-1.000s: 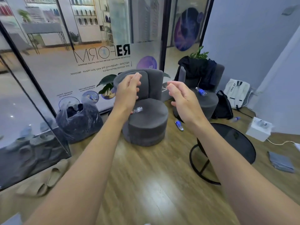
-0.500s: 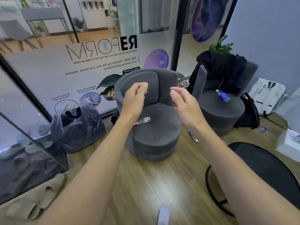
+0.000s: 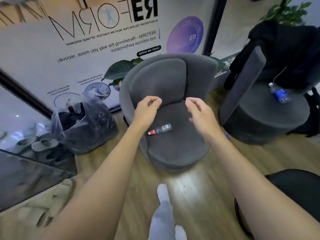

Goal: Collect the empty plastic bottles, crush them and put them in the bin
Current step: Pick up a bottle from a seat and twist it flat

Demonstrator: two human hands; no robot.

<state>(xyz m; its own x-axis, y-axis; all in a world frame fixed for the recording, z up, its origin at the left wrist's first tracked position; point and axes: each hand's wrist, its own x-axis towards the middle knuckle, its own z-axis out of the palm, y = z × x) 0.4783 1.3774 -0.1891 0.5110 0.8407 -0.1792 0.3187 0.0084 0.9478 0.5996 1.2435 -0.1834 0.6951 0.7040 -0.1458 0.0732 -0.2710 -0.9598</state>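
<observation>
A clear empty bottle with a red cap (image 3: 160, 129) lies on its side on the seat of a grey round armchair (image 3: 174, 146). Both my hands hover above that seat and hold nothing. My left hand (image 3: 147, 110) has loosely curled fingers, up and to the left of the bottle. My right hand (image 3: 199, 111) is relaxed and half open, to the bottle's right. A second bottle with a blue label (image 3: 278, 93) lies on the seat of another grey chair (image 3: 270, 118) at the right. A bin lined with a clear plastic bag (image 3: 83, 127) stands on the floor at the left.
A glass wall with a printed poster runs behind the chairs. Sandals (image 3: 43, 144) lie behind the glass at the left. A black round table (image 3: 294, 184) sits at the lower right. Dark clothes (image 3: 285, 49) hang over the right chair. My socked foot (image 3: 162, 213) is on the wooden floor.
I have stepped closer to the grey armchair, so it and the red-capped bottle look larger. Both hands have stayed raised and empty, now lower over the seat.
</observation>
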